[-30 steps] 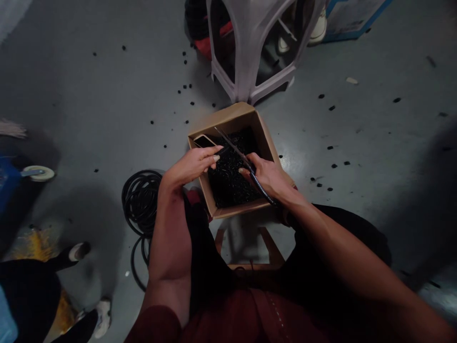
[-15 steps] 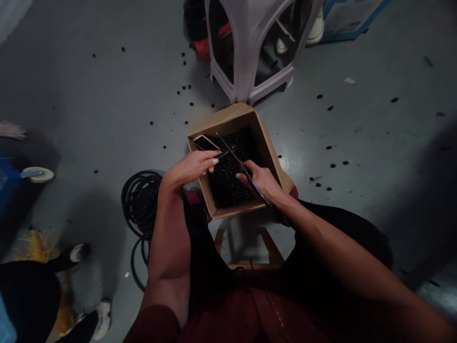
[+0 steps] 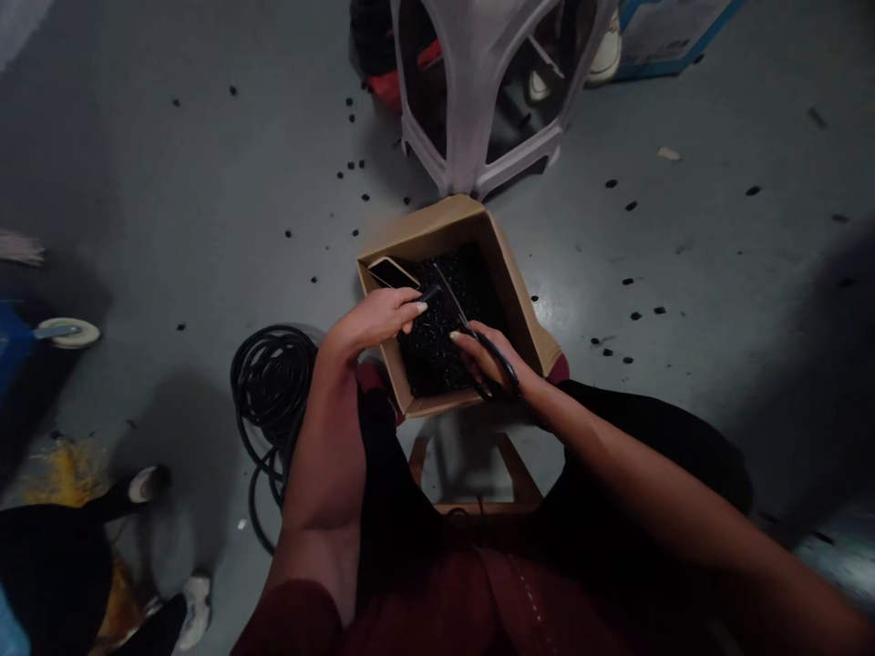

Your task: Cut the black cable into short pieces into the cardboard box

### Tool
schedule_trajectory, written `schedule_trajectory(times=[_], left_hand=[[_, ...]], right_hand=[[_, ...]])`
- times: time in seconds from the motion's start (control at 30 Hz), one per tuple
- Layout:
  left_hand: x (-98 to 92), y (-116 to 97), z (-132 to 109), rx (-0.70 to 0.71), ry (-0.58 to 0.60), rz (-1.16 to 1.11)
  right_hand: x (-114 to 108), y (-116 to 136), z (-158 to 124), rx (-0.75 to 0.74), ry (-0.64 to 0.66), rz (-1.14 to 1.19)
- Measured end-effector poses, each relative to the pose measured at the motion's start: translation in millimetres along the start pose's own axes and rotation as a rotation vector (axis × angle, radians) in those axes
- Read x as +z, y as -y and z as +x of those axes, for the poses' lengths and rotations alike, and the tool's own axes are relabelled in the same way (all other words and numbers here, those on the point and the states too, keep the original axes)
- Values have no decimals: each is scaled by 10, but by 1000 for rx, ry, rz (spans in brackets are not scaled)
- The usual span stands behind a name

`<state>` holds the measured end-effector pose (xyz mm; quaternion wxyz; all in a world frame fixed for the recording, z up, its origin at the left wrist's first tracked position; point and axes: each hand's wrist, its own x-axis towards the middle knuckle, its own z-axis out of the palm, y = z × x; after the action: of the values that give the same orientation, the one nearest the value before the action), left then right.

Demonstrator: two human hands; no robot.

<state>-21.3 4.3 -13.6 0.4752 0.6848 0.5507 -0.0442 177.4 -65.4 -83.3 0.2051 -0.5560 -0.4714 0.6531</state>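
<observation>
Left hand (image 3: 369, 321): closing around a short end of black rubber hose (image 3: 429, 293) above the box.
Right hand (image 3: 488, 353): gripping black-handled scissors (image 3: 447, 305), blades pointing far.
Cardboard box (image 3: 509, 301): holding cut black hose pieces (image 3: 437, 346) and a smartphone (image 3: 391, 271).
Near left: a hose coil (image 3: 270, 383) lying on the grey floor (image 3: 205, 210).
Far: a white plastic stool (image 3: 478, 91) standing beyond the box, black bits (image 3: 635, 315) lying scattered around.

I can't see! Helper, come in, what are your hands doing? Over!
Left hand pinching black tube. Right hand holding black-handled scissors. Both over cardboard box of cut black pieces. Phone lying inside, near left hand.
</observation>
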Motion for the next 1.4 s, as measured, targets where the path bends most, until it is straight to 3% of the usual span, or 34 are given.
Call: schedule_trajectory(times=[0.13,0.43,0.73,1.0,1.17,1.4], left_hand=[[52,-53,22,10,-8,-99],[427,-387,158,197,-15,-192],[499,-470,144,173,70,-206],[704,-495,203,215,-158,-148],[545,-454,206,154,-386,-64],[419,-391,188,174,-409,145]], right_hand=[[-53,77,48,62,-32,300],[-394,283,241,-110,-327,445],[-477,316,205,-103,-290,428],[-703,404,194,-145,-455,549],[-681,432,196,-172,-474,571],[-570,441,229,-166,-480,541]])
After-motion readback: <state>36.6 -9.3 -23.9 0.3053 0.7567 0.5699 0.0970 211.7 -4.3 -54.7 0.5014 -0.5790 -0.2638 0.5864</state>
